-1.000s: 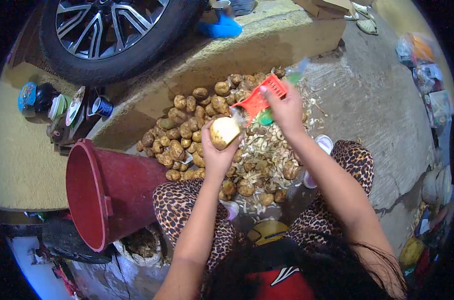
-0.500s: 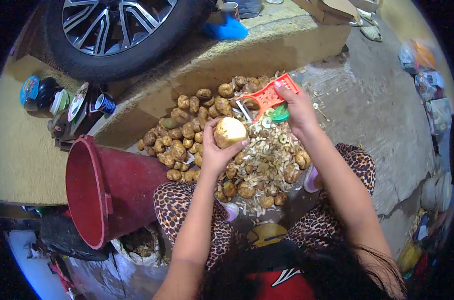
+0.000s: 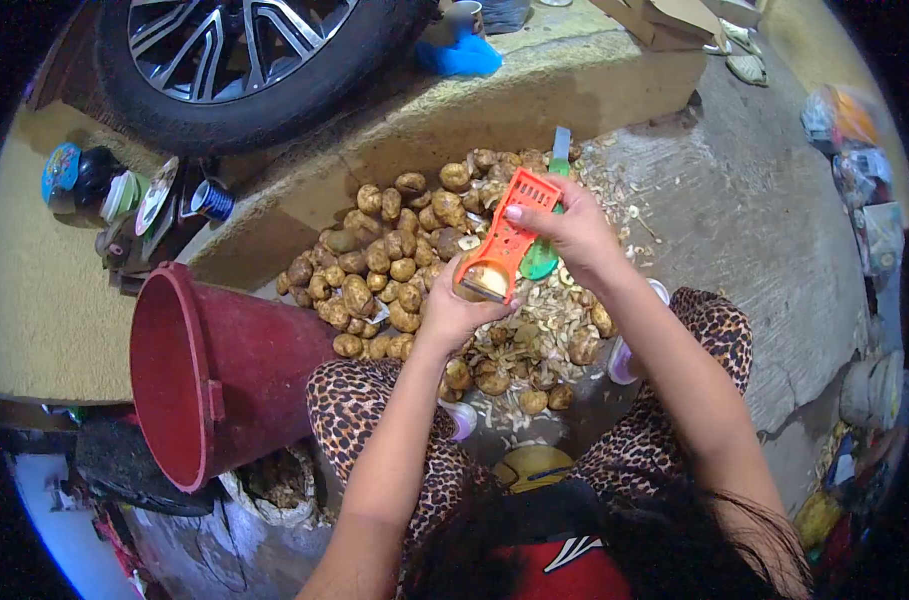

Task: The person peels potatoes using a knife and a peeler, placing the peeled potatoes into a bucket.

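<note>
My left hand (image 3: 456, 315) is closed round a partly peeled potato (image 3: 494, 278), whose pale flesh shows through the opening of an orange peeler (image 3: 511, 228). The peeler's blade lies across the potato. My right hand (image 3: 579, 232) grips the peeler's handle, along with a green tool (image 3: 539, 262) that has a pale blade sticking out above the fingers. Below and behind both hands, unpeeled brown potatoes (image 3: 357, 297) lie heaped to the left, and peelings (image 3: 544, 345) are spread on the ground to the right.
A dark red bucket (image 3: 264, 365) lies tilted at the left, its mouth facing left. Behind the heap runs a concrete step (image 3: 574, 100) with a car wheel (image 3: 244, 60) and a blue bag (image 3: 459, 58). Assorted bags (image 3: 854, 170) line the right edge.
The orange peeler has come down and left from above the potato onto it, its handle now more upright. The green tool has turned with it, and its blade shows again. The potato stays in my left hand.
</note>
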The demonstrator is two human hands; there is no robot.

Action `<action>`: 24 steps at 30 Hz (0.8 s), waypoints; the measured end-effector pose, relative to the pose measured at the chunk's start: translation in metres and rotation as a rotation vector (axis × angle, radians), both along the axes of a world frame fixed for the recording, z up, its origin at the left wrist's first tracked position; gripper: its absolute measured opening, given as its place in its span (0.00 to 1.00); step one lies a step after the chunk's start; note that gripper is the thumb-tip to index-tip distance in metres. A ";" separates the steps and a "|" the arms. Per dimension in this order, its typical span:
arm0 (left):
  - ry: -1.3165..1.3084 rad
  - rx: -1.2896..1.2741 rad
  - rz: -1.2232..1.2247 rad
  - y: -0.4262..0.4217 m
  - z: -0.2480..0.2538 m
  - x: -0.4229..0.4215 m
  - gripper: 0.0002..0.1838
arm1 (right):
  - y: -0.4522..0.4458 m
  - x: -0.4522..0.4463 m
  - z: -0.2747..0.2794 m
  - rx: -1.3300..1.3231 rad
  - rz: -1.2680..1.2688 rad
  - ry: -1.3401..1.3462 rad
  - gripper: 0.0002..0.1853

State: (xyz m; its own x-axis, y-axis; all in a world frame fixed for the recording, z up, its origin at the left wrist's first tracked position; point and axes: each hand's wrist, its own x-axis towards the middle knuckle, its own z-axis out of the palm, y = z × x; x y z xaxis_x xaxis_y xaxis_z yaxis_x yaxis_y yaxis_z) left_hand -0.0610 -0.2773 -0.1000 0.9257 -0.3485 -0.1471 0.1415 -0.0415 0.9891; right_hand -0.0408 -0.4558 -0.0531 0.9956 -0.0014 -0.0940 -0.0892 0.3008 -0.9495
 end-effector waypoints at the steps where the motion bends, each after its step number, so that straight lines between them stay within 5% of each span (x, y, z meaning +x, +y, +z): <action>1: -0.011 0.047 -0.024 0.000 0.003 -0.001 0.34 | 0.000 0.000 0.001 0.003 0.005 0.024 0.18; 12: -0.015 -0.016 -0.024 -0.001 0.001 0.000 0.34 | -0.005 0.012 -0.014 0.056 -0.027 0.132 0.11; 16: -0.205 0.267 0.106 -0.001 0.018 -0.006 0.34 | -0.010 0.017 -0.014 -0.002 -0.178 0.084 0.12; 18: -0.234 0.175 0.080 0.006 0.015 -0.010 0.34 | -0.030 0.027 -0.020 -0.072 -0.332 -0.019 0.13; 24: -0.116 0.060 0.047 0.007 0.010 -0.005 0.34 | -0.007 0.018 -0.018 0.408 -0.035 0.141 0.09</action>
State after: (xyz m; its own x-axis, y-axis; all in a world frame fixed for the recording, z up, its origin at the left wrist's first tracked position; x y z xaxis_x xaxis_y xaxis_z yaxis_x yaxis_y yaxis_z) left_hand -0.0662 -0.2701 -0.0903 0.9527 -0.2985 -0.0575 0.0298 -0.0967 0.9949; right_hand -0.0227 -0.4631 -0.0709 0.9729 0.0300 -0.2291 -0.1924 0.6539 -0.7317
